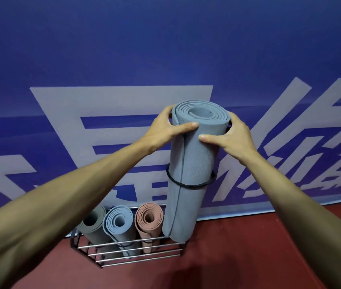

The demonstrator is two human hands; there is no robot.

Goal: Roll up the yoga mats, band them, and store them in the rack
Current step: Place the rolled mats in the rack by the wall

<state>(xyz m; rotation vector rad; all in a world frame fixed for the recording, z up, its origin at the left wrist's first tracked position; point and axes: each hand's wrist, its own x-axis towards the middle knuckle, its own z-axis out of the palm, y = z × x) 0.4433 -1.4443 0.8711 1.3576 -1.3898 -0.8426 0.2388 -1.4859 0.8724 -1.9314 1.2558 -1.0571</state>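
Low on the left, inside the wire rack [127,250]: a grey-green roll [93,223], a blue roll [118,221], a pink roll [149,217], all standing on end, side by side. Up and to the right, left hand [165,130] clamped near the top of the grey mat [190,163], thumb laid across the near face, fingers [170,113] curled round the far side by the rim. Held upright, long axis close to vertical, top leaning a touch right, bottom end hanging at the rack's right end, just beside the pink roll and about level with the top rail; hard to say whether inside the wire yet. Black band [188,184] looped round the middle, standing off a little on the left. Further right, right hand [234,138] gripping slightly lower, thumb on the front, the rest wrapped behind. Equally near, one each side of the roll. Looks like a free slot straight below: probably calls for a short drop along the roll's own axis, bottom end kept clear of the pink roll.
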